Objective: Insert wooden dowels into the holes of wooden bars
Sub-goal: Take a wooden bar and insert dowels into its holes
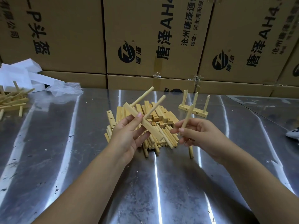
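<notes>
Above the metal table (68, 159), a wooden bar (146, 124) is held aslant in the left hand (127, 136), thumb on top and fingers curled beneath, with two dowels (143, 96) seated in it and pointing away. A third dowel (187, 118) is pinched low on its shaft between the thumb and fingertips of the right hand (199, 135), apart from the bar. With so low a pinch, the free tip could be brought in crooked and jammed at the hole, which is not visible from here, or the lightly held bar could be twisted loose. Just behind, the pile of bars and dowels (161, 126) could be scattered by a dropped piece. Farther off, a finished piece (193, 110) stands upright.
</notes>
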